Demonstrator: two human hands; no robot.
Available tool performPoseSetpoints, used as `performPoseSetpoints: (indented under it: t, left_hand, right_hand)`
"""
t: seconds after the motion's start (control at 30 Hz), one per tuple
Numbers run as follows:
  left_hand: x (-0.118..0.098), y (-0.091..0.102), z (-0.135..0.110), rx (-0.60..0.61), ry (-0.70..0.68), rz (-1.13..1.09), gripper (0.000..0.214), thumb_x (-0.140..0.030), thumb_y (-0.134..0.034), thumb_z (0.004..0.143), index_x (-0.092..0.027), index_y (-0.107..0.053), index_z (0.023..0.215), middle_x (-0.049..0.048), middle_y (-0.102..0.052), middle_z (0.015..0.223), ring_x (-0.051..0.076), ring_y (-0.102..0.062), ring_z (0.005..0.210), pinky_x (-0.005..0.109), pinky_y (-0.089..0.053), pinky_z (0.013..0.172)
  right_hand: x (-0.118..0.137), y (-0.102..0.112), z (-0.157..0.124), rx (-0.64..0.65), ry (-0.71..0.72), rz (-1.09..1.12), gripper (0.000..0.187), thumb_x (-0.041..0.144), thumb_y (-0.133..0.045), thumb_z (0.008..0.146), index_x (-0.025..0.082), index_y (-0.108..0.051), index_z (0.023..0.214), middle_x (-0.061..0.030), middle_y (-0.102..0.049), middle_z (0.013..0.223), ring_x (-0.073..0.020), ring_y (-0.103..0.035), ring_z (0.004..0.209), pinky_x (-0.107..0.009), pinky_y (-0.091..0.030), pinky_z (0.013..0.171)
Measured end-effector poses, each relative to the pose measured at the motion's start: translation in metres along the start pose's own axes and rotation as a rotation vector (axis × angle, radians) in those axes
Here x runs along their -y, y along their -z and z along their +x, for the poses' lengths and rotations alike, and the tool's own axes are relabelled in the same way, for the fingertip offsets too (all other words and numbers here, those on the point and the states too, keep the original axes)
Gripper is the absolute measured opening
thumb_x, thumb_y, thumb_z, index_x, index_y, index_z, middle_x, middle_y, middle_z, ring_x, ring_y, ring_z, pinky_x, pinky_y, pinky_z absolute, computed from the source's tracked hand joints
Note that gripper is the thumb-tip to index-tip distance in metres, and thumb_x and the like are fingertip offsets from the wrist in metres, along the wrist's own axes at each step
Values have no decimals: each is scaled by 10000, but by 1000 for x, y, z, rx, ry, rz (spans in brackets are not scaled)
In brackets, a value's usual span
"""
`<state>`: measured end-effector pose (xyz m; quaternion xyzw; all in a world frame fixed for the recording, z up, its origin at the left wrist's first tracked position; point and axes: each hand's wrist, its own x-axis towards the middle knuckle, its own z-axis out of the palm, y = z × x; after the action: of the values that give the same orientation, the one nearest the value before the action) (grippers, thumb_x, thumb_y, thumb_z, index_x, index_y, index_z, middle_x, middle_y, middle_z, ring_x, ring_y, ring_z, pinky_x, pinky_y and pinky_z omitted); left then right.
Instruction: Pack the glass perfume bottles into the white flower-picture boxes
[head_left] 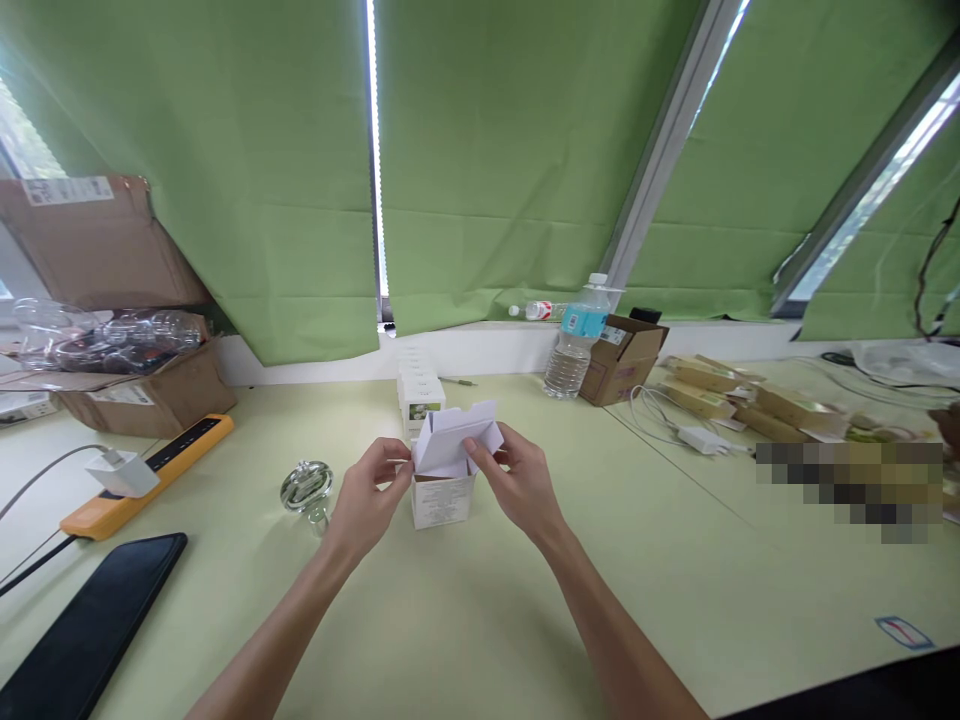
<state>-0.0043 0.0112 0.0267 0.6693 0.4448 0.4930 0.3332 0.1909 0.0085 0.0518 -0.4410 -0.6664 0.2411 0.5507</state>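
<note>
A small white cardboard box (442, 500) stands upright on the pale green table (495, 600), its top flaps (452, 438) raised. My left hand (367, 490) grips the left side of the flaps, and my right hand (514, 478) pinches the right side. Part of the box's opening is hidden by my fingers. Directly behind stands a row of similar white boxes (418, 395), the front one showing a small picture. A clear glass object (306, 490) lies on the table just left of my left hand.
On the left are an orange power strip (146, 478) with a white plug adapter (124, 473), a black phone (94, 625), and cardboard boxes (157, 390). At the back stand a water bottle (576, 345) and a small carton (622, 360). Flat packages (750, 405) and a white charger (701, 440) lie right.
</note>
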Motion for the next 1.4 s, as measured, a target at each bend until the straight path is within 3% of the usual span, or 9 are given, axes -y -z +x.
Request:
performPoseSetpoints:
  t: [0.17,0.5,0.73,0.87,0.97,1.1,1.4]
  left_hand:
    - [-1,-1,-1,40,-27,68,159,-321,-450,881,-228,-568,934,20,-649,953,174,-642,873,303,-527,754]
    - [-3,3,-1,89,-108,179,160,-295,-443,898,-236,-589,925,6,-663,926,156,-625,838,287,-518,762]
    - [-2,2,-3,106,-45,187,219,-377,-417,922,-229,-567,978,40,-671,949,186,-641,858,254,-504,604]
    - [-1,0,-3,105,-58,170,243,-413,-440,918,-222,-562,1005,41,-668,970,186,-646,873,266,-524,654]
    - [-2,-2,-4,107,-74,149,297,-419,-463,908,-249,-527,1143,34,-643,1069,181,-644,887,274,-547,660]
    - [-2,-3,-4,105,-126,129,347,-389,-471,912,-263,-509,1233,32,-603,1183,173,-608,974,307,-558,793]
    - [-2,3,-1,150,-145,105,272,-360,-505,901,-255,-580,1141,29,-599,1161,180,-582,1031,320,-558,846]
  right_hand:
    - [0,0,-1,-41,11,-46,331,502,-546,837,207,-532,689,-4,-504,629,-138,-434,568,-259,-366,499]
    - [2,-2,-3,-42,44,-114,266,454,-555,843,220,-531,721,-11,-537,648,-147,-460,578,-267,-360,498]
    - [1,0,-3,-33,66,-160,245,437,-537,865,214,-556,765,-18,-571,678,-142,-469,572,-270,-374,501]
    - [1,0,-3,-32,80,-168,252,436,-528,871,206,-562,774,-16,-585,693,-136,-478,574,-257,-387,508]
    - [-1,0,-3,-11,96,-181,270,437,-520,875,195,-565,767,-13,-584,687,-133,-479,579,-251,-392,514]
    - [-3,0,-2,1,90,-185,280,433,-538,871,187,-576,743,-12,-586,684,-133,-490,603,-251,-411,535]
    - [1,4,0,20,103,-58,279,408,-502,899,216,-637,1049,-34,-653,936,-150,-566,757,-246,-479,580]
